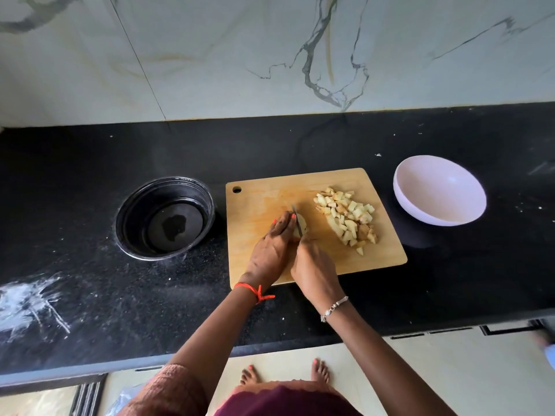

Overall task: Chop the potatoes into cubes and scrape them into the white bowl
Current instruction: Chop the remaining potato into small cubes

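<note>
A wooden cutting board (261, 193) lies on the black counter. On its right half sits a heap of several pale potato cubes (348, 217). Near the board's middle, my left hand (273, 247) holds down a potato piece (302, 228) with curled fingers. My right hand (313, 271) grips a knife's handle; the knife blade (297, 219) stands in the potato piece right beside my left fingertips. The white bowl (440, 190) stands to the right of the board, with nothing in it.
A black round container (165, 217) with a little liquid in it sits left of the board. White powdery smears (30, 301) mark the counter at the far left. The marble wall rises behind; the counter's front edge runs below my arms.
</note>
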